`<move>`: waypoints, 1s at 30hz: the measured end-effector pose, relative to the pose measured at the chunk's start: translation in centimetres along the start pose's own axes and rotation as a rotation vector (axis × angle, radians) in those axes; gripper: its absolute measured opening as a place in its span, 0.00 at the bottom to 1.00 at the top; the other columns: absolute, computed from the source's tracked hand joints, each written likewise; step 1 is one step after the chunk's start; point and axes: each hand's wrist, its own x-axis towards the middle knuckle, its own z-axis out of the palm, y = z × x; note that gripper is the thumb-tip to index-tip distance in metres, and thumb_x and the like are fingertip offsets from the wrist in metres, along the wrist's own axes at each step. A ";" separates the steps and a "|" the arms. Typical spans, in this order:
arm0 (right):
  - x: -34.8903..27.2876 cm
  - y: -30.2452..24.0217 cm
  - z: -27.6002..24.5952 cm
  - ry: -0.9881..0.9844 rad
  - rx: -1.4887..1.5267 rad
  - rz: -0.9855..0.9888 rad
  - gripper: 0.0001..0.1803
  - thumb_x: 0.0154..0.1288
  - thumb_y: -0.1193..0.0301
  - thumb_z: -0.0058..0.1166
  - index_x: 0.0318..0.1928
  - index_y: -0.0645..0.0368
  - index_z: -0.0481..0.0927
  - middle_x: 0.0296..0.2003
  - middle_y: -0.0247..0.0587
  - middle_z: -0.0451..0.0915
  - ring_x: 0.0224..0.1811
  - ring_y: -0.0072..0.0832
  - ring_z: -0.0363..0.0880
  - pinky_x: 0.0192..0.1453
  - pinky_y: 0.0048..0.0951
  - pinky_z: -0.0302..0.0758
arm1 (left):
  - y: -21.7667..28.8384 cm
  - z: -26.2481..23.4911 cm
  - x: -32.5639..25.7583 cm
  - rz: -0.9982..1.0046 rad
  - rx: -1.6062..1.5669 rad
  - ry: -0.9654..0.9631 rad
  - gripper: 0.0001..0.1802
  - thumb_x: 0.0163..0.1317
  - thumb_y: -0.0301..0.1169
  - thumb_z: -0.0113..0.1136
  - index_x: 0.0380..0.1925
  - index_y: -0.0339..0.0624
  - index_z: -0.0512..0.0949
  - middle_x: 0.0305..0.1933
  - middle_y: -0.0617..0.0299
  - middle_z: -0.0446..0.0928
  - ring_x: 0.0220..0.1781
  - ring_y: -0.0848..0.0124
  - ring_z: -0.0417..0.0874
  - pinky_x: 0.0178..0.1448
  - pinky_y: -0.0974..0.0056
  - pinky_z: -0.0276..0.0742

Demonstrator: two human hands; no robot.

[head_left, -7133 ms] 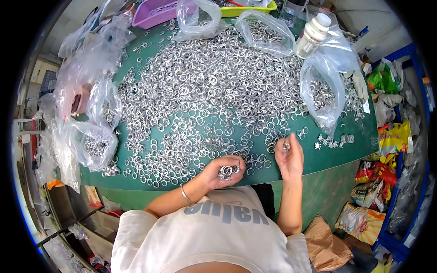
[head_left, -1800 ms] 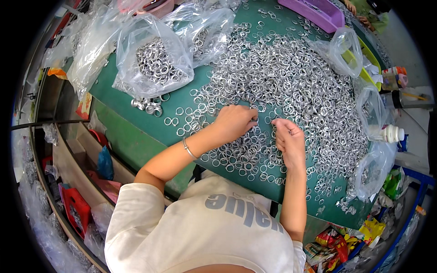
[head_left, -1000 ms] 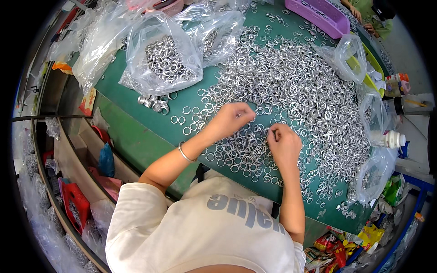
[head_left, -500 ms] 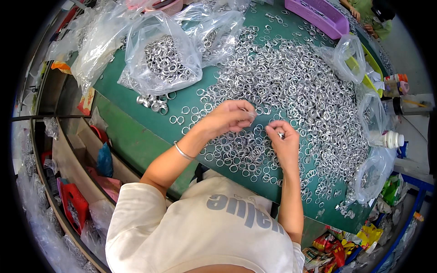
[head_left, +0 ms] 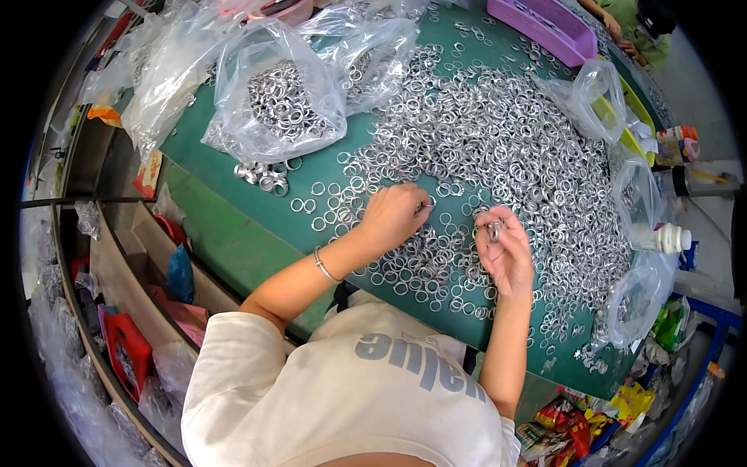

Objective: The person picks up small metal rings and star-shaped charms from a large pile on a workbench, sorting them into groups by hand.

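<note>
A large heap of silvery metal rings [head_left: 506, 124] spreads over the green table, and a smaller patch of loose rings [head_left: 432, 268] lies nearer my body. My left hand [head_left: 393, 218], back upward, is over the left edge of that patch. Its fingers are closed on a metal ring [head_left: 425, 207], partly hidden. To the right, my right hand [head_left: 507, 251] is turned palm up beside the heap, fingers curled around metal rings [head_left: 494, 231]; how many it holds I cannot tell.
Clear plastic bags [head_left: 272, 93] filled with rings stand at the back left. A purple basket [head_left: 545, 31] sits at the far right, with a yellow-green tray [head_left: 634, 117] closer. A white bottle [head_left: 669, 238] is by the right edge. Another person's hand [head_left: 611, 29] shows at top right.
My right hand has moved slightly right and rolled palm up, showing the rings in it. My left hand has dropped a little nearer and turned its back upward.
</note>
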 end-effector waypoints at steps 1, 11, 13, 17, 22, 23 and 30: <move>-0.3 -0.3 0.5 0.112 0.053 -0.009 0.12 0.66 0.72 0.43 0.47 0.64 0.70 0.39 0.45 0.72 0.25 0.23 0.69 0.15 0.15 0.60 | -0.1 -0.1 0.3 -0.022 -0.164 -0.044 0.09 0.53 0.32 0.63 0.29 0.38 0.79 0.26 0.60 0.76 0.24 0.70 0.74 0.29 0.64 0.71; -0.9 0.9 0.7 0.210 -1.571 -0.187 0.09 0.51 0.75 0.60 0.36 0.55 0.82 0.19 0.35 0.73 0.18 0.28 0.72 0.24 0.31 0.66 | 0.0 -2.7 0.7 -0.532 -1.596 -0.323 0.11 0.63 0.31 0.50 0.38 0.35 0.77 0.36 0.57 0.77 0.29 0.75 0.73 0.26 0.75 0.69; -0.9 1.2 1.6 0.181 -1.712 -0.200 0.10 0.50 0.75 0.59 0.36 0.53 0.82 0.22 0.39 0.76 0.21 0.39 0.74 0.27 0.37 0.69 | -1.2 -1.7 0.6 -0.522 -1.696 -0.262 0.11 0.62 0.31 0.49 0.37 0.37 0.78 0.36 0.58 0.78 0.29 0.75 0.75 0.27 0.73 0.70; -1.0 1.5 0.5 0.218 -1.758 -0.370 0.08 0.52 0.74 0.58 0.35 0.52 0.81 0.22 0.39 0.76 0.22 0.39 0.75 0.26 0.36 0.70 | 0.3 -2.1 1.0 -0.385 -0.813 -0.175 0.09 0.54 0.31 0.58 0.33 0.39 0.78 0.23 0.59 0.78 0.21 0.66 0.77 0.25 0.64 0.72; -1.5 0.6 1.3 0.192 -1.638 -0.282 0.06 0.53 0.73 0.57 0.33 0.52 0.81 0.22 0.39 0.75 0.23 0.39 0.75 0.26 0.35 0.70 | 0.9 -1.4 1.1 -0.073 0.025 -0.078 0.12 0.50 0.36 0.64 0.34 0.43 0.77 0.26 0.51 0.78 0.29 0.53 0.80 0.31 0.54 0.75; -1.4 0.9 1.2 0.156 -1.691 -0.306 0.06 0.53 0.73 0.57 0.33 0.52 0.81 0.22 0.38 0.75 0.22 0.39 0.75 0.26 0.35 0.70 | 1.0 -1.3 1.2 -0.054 0.052 -0.085 0.12 0.51 0.35 0.63 0.34 0.42 0.77 0.26 0.52 0.79 0.29 0.53 0.80 0.32 0.54 0.75; -1.3 0.8 -0.2 0.054 -1.364 -0.335 0.03 0.57 0.73 0.54 0.32 0.57 0.78 0.24 0.36 0.73 0.22 0.27 0.72 0.20 0.24 0.66 | -0.7 -0.4 1.4 0.031 -0.555 -0.020 0.07 0.54 0.30 0.58 0.31 0.38 0.76 0.24 0.59 0.75 0.23 0.69 0.75 0.23 0.63 0.69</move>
